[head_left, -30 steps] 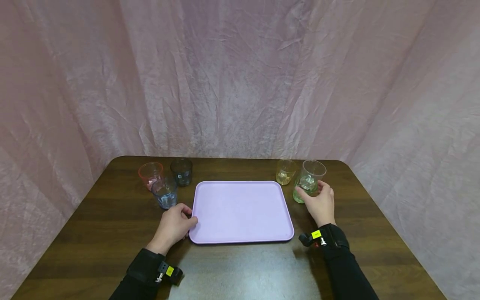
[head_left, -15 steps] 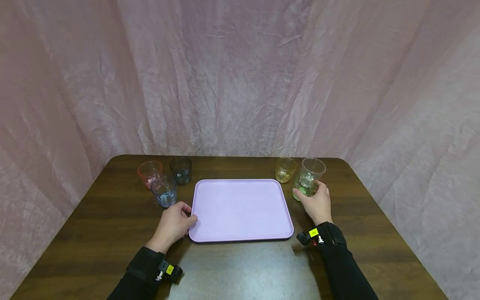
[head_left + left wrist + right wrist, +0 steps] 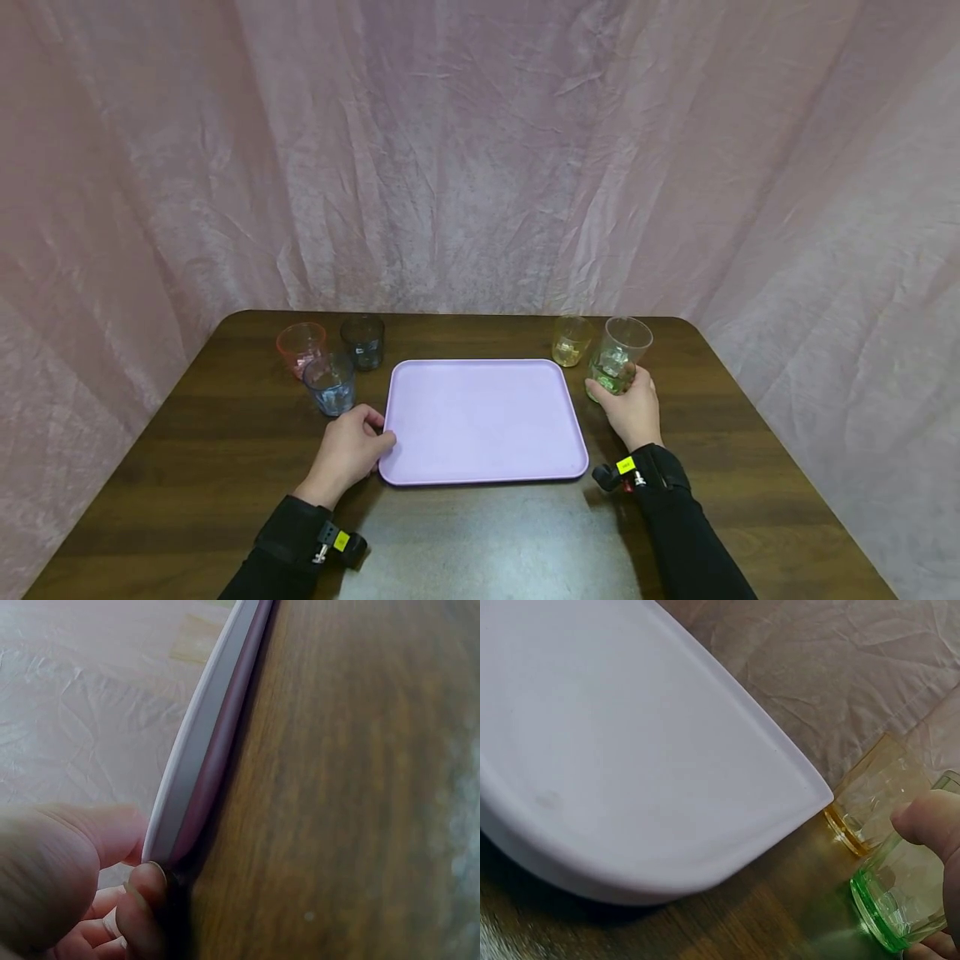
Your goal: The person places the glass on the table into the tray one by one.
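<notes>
Green glass [image 3: 613,357]: stiff, smooth, held low

The glass appears to stand upright on the table [image 3: 757,508], right of the tray [image 3: 483,421] and near the yellow glass [image 3: 572,342]. It looks rigid, fairly light, probably slippery and breakable; its lower wall, where the right hand [image 3: 632,410] curls thumb and fingers round it, seems a sound hold. The tray looks stiff and light, best taken by its rim; the left hand [image 3: 347,450] pinches its left edge.

The left grip [image 3: 347,452] pinches; well apart, the right grip [image 3: 633,410] curls.
</notes>
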The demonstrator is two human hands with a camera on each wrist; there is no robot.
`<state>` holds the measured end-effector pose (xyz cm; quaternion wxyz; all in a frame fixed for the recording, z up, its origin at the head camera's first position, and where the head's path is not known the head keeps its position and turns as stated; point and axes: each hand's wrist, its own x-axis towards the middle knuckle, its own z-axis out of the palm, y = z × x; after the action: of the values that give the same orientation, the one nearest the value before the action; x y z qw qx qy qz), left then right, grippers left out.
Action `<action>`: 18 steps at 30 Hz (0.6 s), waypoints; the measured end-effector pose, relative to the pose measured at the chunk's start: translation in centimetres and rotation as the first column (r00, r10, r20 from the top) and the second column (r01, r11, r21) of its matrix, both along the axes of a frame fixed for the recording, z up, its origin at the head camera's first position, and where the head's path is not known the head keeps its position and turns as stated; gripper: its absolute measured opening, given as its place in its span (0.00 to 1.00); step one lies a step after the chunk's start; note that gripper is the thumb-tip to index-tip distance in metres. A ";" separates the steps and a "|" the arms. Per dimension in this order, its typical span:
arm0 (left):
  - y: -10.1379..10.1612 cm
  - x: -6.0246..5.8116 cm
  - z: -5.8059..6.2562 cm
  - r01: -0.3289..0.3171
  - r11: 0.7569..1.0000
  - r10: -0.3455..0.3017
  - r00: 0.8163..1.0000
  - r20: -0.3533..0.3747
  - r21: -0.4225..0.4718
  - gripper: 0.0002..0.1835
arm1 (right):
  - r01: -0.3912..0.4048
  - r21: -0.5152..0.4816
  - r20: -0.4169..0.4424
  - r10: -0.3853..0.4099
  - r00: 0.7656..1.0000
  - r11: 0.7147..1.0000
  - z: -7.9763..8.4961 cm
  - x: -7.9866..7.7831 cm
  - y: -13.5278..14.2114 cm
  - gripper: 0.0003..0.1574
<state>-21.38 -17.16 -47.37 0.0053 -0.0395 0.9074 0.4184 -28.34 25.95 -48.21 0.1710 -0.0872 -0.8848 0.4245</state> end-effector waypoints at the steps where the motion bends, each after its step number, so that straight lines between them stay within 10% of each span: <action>1: 0.0 0.0 0.0 0.001 1.000 -0.001 1.000 -0.002 -0.001 0.13 | 0.000 0.001 -0.001 0.000 1.000 1.000 0.0 0.0 0.0 0.54; 18: 0.1 0.1 0.1 0.002 1.000 -0.002 1.000 0.007 0.007 0.13 | -0.007 0.014 0.001 0.007 1.000 1.000 0.7 0.2 0.0 0.53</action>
<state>-21.32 -17.09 -47.23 0.0092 -0.0401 0.9059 0.4214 -28.11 25.99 -47.56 0.1695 -0.0831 -0.8883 0.4187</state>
